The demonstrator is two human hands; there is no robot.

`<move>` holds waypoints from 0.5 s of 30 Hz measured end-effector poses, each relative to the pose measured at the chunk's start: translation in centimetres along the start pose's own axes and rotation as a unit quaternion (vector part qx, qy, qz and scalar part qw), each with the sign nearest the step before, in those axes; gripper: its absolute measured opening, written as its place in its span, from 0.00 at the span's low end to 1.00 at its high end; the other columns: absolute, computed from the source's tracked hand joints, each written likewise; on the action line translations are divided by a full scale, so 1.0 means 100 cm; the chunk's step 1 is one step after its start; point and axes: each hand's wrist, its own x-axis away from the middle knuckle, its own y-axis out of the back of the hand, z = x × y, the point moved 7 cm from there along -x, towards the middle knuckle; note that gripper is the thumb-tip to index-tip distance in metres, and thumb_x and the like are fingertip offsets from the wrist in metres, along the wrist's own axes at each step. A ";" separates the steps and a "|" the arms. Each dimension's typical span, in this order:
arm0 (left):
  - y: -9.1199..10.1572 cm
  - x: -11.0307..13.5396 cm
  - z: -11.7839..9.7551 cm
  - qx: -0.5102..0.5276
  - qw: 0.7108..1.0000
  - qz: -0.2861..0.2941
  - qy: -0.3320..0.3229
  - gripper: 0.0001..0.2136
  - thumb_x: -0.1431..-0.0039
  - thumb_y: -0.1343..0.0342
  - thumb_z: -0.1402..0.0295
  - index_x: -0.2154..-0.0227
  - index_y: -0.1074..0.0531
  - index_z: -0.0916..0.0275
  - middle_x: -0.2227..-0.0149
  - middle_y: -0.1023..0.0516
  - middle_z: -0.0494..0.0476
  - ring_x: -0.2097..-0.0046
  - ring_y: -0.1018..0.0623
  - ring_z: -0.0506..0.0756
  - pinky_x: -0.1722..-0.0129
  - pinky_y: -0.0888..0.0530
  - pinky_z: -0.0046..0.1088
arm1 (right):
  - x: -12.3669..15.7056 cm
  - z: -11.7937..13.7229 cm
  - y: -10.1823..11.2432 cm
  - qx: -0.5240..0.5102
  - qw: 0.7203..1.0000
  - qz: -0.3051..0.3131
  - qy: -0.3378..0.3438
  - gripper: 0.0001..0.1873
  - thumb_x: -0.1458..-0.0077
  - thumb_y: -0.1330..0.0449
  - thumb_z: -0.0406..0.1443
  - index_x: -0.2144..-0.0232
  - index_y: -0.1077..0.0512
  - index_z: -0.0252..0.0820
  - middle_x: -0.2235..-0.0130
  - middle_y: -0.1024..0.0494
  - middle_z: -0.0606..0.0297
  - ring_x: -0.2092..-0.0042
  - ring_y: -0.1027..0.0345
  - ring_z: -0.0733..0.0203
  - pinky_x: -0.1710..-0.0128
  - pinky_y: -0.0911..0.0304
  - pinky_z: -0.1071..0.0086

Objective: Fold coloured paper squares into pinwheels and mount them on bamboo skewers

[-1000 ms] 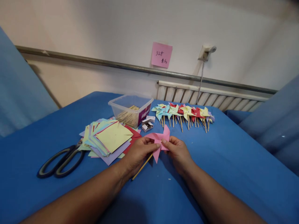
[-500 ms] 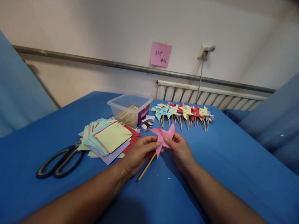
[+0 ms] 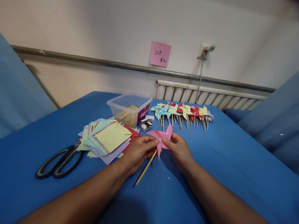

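Note:
Between my two hands is a pink paper pinwheel (image 3: 161, 135), its folded blades pointing outward. A thin wooden stick (image 3: 146, 168) slants down and to the left from under it. My left hand (image 3: 140, 152) is closed, with thumb and fingers pinching the pinwheel's left side near the stick's top. From the right, my right hand (image 3: 178, 149) is closed on the paper, its thumb pressed near the centre. The fingers behind the paper are mostly hidden, and I cannot see how the stick meets the pinwheel.
To the left lie a pile of coloured paper squares (image 3: 113, 137) and large scissors (image 3: 58, 161). Behind stand a clear plastic box (image 3: 112, 107) of sticks and a small open box (image 3: 146, 125). Several finished pinwheels (image 3: 186, 111) lie at the back right of the blue table (image 3: 224, 174).
The pinwheel has tilted and shifted slightly left in my hands. The stick's lower end has swung a little down and left. My right thumb has moved nearer the centre.

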 end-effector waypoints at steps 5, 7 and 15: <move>-0.003 0.001 -0.002 0.006 1.000 0.012 0.002 0.10 0.48 0.38 0.64 0.69 0.26 0.66 0.71 0.22 0.58 0.71 0.23 0.50 0.68 0.26 0.25 | 0.002 0.001 -0.001 0.005 1.000 0.003 0.001 0.13 0.59 0.30 0.37 0.68 0.24 0.39 0.68 0.20 0.64 0.68 0.29 0.64 0.63 0.36 0.68; -0.004 0.002 -0.004 0.000 1.000 0.007 0.003 0.09 0.49 0.37 0.65 0.69 0.26 0.66 0.72 0.22 0.56 0.72 0.24 0.49 0.70 0.26 0.24 | 0.002 0.001 -0.001 0.005 1.000 0.001 0.000 0.13 0.60 0.29 0.38 0.69 0.24 0.39 0.69 0.20 0.65 0.69 0.29 0.64 0.64 0.36 0.69; -0.003 0.001 -0.008 -0.045 0.999 0.007 -0.026 0.13 0.50 0.37 0.61 0.65 0.26 0.65 0.70 0.22 0.56 0.71 0.24 0.50 0.69 0.27 0.26 | 0.001 0.001 -0.001 -0.022 1.000 -0.002 -0.013 0.13 0.60 0.30 0.37 0.70 0.25 0.39 0.70 0.20 0.66 0.70 0.29 0.64 0.65 0.36 0.69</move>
